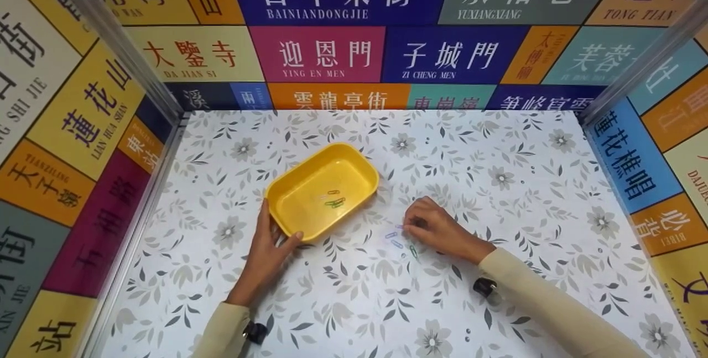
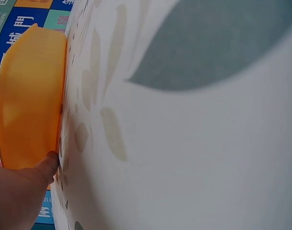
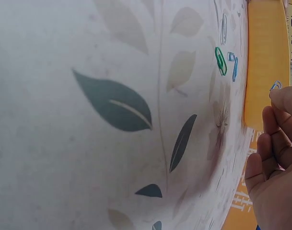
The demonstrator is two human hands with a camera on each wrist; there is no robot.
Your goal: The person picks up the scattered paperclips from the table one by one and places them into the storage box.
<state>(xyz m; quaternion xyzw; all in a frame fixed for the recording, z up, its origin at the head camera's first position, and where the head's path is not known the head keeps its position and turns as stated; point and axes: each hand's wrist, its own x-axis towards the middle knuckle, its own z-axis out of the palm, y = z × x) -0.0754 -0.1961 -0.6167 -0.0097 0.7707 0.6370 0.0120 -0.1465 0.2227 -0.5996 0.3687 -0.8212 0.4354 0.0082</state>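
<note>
A shallow yellow plastic tray (image 1: 298, 211) lies slantwise on the patterned cloth. My left hand (image 1: 268, 250) grips its near left corner, fingers along the left side and thumb (image 2: 46, 165) on the near wall. Inside the tray are several paper clips (image 1: 334, 203), green, orange and pale. To the right of the tray, my right hand (image 1: 442, 232) pinches a blue paper clip (image 3: 276, 86) between thumb and forefinger, just above the cloth. Beside that hand lie blue paper clips (image 1: 396, 244), a green paper clip (image 1: 413, 251) and a pale paper clip (image 3: 224, 28).
White cloth (image 1: 525, 214) with grey flowers and leaves covers the table. Colourful panels (image 1: 326, 53) with Chinese characters stand along the back and both sides. Metal posts (image 1: 647, 42) rise at the back corners.
</note>
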